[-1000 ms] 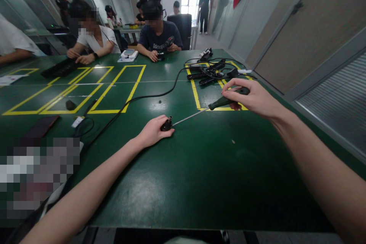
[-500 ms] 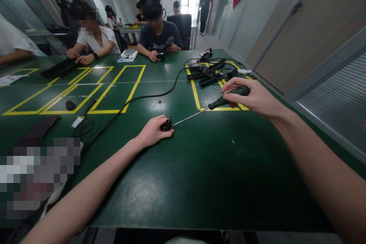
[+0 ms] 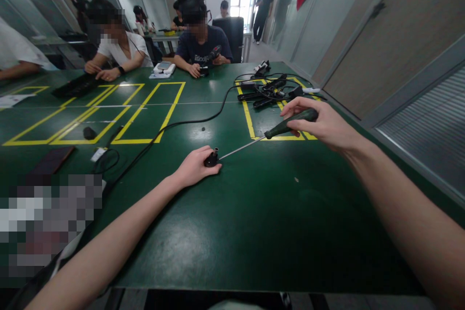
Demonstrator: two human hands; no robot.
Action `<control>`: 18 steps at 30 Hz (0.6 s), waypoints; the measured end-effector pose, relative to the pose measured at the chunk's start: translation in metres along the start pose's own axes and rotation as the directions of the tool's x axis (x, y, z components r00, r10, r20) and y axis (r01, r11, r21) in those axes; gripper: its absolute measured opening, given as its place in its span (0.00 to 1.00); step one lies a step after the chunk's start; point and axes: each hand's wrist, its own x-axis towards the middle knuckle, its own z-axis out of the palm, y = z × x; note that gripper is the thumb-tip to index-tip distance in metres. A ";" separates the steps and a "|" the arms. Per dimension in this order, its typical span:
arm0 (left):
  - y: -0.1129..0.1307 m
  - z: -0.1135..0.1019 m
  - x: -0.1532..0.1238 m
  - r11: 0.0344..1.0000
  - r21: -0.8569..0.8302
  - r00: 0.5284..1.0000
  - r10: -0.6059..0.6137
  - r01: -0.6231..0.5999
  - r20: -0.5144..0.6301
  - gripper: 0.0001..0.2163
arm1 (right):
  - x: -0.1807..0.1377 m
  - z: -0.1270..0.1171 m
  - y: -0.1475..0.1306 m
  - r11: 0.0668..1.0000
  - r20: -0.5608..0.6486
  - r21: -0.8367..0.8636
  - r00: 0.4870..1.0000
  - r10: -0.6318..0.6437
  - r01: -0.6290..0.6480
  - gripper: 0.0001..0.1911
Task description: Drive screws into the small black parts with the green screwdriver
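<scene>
My left hand [image 3: 194,166] rests on the green table [image 3: 254,223], its fingers closed around a small black part [image 3: 211,159] with a short tube on top. My right hand [image 3: 323,123] grips the dark green handle of a long screwdriver [image 3: 286,127]. The thin metal shaft slants down to the left and its tip meets the black part. Most of the part is hidden under my left fingers.
A black cable [image 3: 174,126] runs from the left edge towards a heap of black tools and cords [image 3: 269,91] inside a yellow-taped box at the back right. A dark phone [image 3: 54,160] and a small black object [image 3: 89,132] lie at the left. People sit at the far side.
My right hand's fingers have shifted slightly on the screwdriver handle, as in turning it. The left hand and the black part have stayed put.
</scene>
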 end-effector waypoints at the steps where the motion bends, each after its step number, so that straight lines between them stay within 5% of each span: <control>1: 0.000 0.000 0.000 1.000 -0.001 1.000 0.000 0.000 0.000 0.17 | 0.000 0.000 0.000 1.000 0.004 0.008 1.000 -0.010 0.010 0.15; 8: -0.001 0.000 -0.001 1.000 0.008 1.000 -0.002 0.002 0.000 0.17 | -0.003 0.000 -0.003 0.993 0.050 -0.023 0.992 0.115 -0.114 0.20; 14: -0.001 0.000 0.000 0.999 0.038 1.000 0.003 -0.003 0.008 0.15 | -0.001 0.001 -0.001 1.000 -0.009 0.005 1.000 -0.001 0.001 0.15; 18: 0.000 0.000 0.000 0.999 0.037 1.000 0.002 -0.002 0.003 0.16 | -0.001 0.001 -0.001 1.000 0.007 0.001 1.000 0.031 -0.031 0.19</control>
